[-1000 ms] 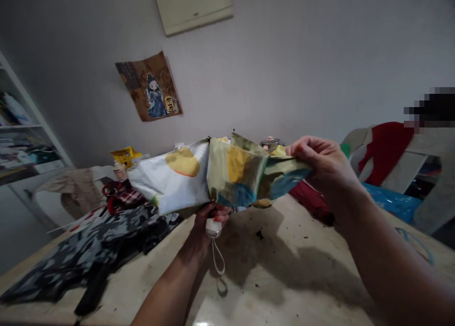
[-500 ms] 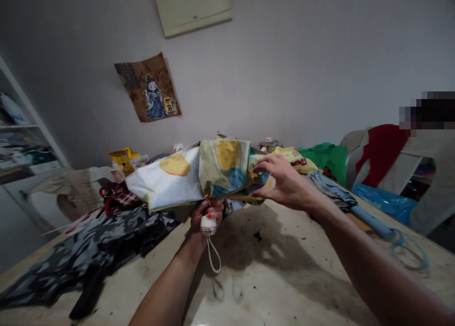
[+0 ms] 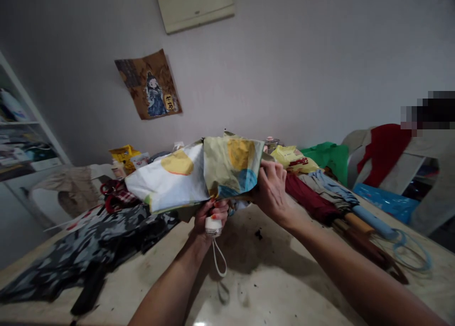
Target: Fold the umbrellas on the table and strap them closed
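My left hand point(image 3: 210, 215) is closed round the white handle point(image 3: 213, 226) of a folding umbrella held up over the table point(image 3: 263, 278); a white wrist loop hangs from the handle. The umbrella's canopy point(image 3: 192, 174) is white and pale green with yellow and blue patches, loose and half gathered. My right hand point(image 3: 272, 189) is closed on the canopy's right edge, pinching the fabric close to the shaft.
A dark camouflage umbrella point(image 3: 81, 250) lies at the left of the table. Closed umbrellas, dark red point(image 3: 313, 200) and blue-handled point(image 3: 373, 221), lie at the right. Yellow bags point(image 3: 295, 159), green cloth point(image 3: 329, 156), a shelf point(image 3: 21, 136) and a chair with red cloth point(image 3: 384, 150) stand around.
My right hand let go of the stretched-out canopy edge far right, came inward and now grips the fabric near the shaft. The canopy is gathered closer. My left hand stayed on the handle.
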### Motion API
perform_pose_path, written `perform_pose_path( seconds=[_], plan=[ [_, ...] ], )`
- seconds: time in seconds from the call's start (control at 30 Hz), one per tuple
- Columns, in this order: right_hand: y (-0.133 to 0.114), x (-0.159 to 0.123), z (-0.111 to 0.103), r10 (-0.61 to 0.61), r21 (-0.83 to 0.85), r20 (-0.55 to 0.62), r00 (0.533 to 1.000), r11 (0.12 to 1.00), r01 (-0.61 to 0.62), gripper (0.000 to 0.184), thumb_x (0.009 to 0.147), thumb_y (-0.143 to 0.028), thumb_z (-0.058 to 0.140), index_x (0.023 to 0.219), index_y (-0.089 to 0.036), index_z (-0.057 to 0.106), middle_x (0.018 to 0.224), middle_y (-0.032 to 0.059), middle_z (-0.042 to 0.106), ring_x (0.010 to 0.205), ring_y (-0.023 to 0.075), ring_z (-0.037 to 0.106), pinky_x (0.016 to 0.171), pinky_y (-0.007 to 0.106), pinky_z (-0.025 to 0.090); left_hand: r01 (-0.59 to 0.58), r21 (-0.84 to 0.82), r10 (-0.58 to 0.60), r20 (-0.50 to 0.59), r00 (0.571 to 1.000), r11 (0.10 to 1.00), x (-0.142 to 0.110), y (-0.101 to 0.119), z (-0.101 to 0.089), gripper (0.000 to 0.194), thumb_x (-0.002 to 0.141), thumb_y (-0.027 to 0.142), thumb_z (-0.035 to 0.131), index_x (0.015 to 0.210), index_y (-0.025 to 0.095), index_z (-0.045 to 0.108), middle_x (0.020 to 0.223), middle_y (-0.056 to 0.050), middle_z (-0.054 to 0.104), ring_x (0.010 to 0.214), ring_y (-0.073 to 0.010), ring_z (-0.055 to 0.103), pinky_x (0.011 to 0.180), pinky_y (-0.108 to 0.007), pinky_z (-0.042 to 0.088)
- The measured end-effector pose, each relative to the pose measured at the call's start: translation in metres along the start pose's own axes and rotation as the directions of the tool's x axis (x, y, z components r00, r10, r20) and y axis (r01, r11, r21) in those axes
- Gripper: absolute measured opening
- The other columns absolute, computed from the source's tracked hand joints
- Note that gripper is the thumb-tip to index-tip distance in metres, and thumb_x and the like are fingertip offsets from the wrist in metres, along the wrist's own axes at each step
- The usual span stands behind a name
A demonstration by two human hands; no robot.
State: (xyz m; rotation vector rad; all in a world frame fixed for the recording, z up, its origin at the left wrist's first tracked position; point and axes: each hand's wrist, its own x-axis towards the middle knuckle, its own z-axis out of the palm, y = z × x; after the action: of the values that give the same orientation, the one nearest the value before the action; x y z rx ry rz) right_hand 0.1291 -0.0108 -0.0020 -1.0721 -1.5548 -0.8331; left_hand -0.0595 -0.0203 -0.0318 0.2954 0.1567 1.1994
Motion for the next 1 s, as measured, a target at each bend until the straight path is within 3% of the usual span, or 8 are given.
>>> perform_pose_path(
  seconds=[0.23,0.43,0.57,0.67,0.77,0.83,0.9,1.0],
  plan=[
    [0.006,0.008,-0.006,0.039,0.135,-0.071,0.997,0.990,-0.029,0.016,0.071,-0.011,0.060,0.081,-0.020,0.051,0.098,0.0122,0.057,0.092,0.0277,0.046,0.081,0.041,0.042,-0.049,-0.021,0.051,0.154,0.987,0.999,0.010,0.012,-0.011,0.011,0.088,0.008,0.040,0.081,0.017,0.041,0.067,0.002,0.041,0.046,-0.0015,0.043,0.044,-0.006,0.040],
    [0.007,0.014,-0.002,0.336,0.326,-0.079,0.939,0.898,-0.294,0.023,0.068,-0.022,0.062,0.086,-0.021,0.049,0.089,0.0078,0.056,0.087,0.0255,0.052,0.080,0.041,0.045,-0.048,0.007,0.046,0.186,0.982,0.999,0.015,0.020,-0.017,0.011,0.091,0.011,0.037,0.084,0.016,0.045,0.067,0.001,0.040,0.048,-0.0030,0.044,0.044,-0.007,0.040],
    [0.004,0.012,0.005,0.543,0.466,0.279,0.792,0.645,-0.606,0.018,0.071,-0.035,0.058,0.067,-0.021,0.047,0.062,-0.0001,0.051,0.057,0.0160,0.045,0.057,0.031,0.039,-0.067,0.014,0.063,0.172,0.983,0.998,0.013,0.017,-0.017,0.013,0.092,0.013,0.037,0.082,0.016,0.044,0.066,0.002,0.038,0.047,-0.0032,0.044,0.043,-0.007,0.040],
    [0.001,0.012,0.009,0.561,0.643,0.403,0.723,0.388,-0.660,0.023,0.074,-0.038,0.053,0.061,-0.021,0.047,0.056,-0.0022,0.047,0.052,0.0117,0.041,0.049,0.025,0.034,-0.055,-0.018,0.057,0.165,0.985,0.998,0.010,0.014,-0.013,0.014,0.093,0.013,0.035,0.081,0.017,0.042,0.065,0.002,0.039,0.045,-0.0033,0.044,0.042,-0.008,0.041],
    [0.005,0.016,0.009,0.633,0.744,0.513,0.580,0.011,-0.669,0.032,0.074,-0.050,0.055,0.064,-0.020,0.049,0.056,-0.0033,0.047,0.045,0.0084,0.037,0.040,0.021,0.026,-0.066,-0.117,0.087,0.187,0.978,0.991,0.006,0.014,-0.006,0.014,0.092,0.011,0.033,0.082,0.017,0.040,0.067,0.001,0.043,0.046,-0.0025,0.046,0.043,-0.007,0.042],
    [0.011,0.020,0.008,0.645,0.753,0.554,0.526,-0.120,-0.647,0.035,0.070,-0.052,0.060,0.066,-0.019,0.051,0.057,-0.0028,0.049,0.044,0.0072,0.037,0.038,0.019,0.024,-0.089,-0.161,0.123,0.217,0.968,0.983,0.005,0.017,-0.002,0.011,0.090,0.010,0.033,0.085,0.017,0.040,0.067,0.001,0.043,0.046,-0.0022,0.046,0.044,-0.006,0.042],
    [0.016,0.022,0.007,0.644,0.770,0.523,0.558,-0.075,-0.634,0.031,0.068,-0.048,0.065,0.069,-0.018,0.054,0.059,-0.0029,0.050,0.045,0.0068,0.037,0.038,0.019,0.025,-0.109,-0.172,0.148,0.237,0.960,0.979,0.005,0.021,-0.001,0.010,0.088,0.008,0.034,0.088,0.016,0.041,0.067,0.002,0.043,0.046,-0.0018,0.046,0.044,-0.005,0.041],
    [0.013,0.019,0.004,0.562,0.785,0.370,0.740,0.237,-0.572,0.023,0.074,-0.040,0.065,0.080,-0.018,0.058,0.066,-0.0013,0.053,0.052,0.0095,0.043,0.045,0.021,0.035,-0.118,-0.156,0.153,0.238,0.959,0.981,0.006,0.024,-0.002,0.009,0.086,0.007,0.037,0.086,0.016,0.039,0.067,0.002,0.043,0.046,-0.0014,0.046,0.045,-0.004,0.040]
  ],
)
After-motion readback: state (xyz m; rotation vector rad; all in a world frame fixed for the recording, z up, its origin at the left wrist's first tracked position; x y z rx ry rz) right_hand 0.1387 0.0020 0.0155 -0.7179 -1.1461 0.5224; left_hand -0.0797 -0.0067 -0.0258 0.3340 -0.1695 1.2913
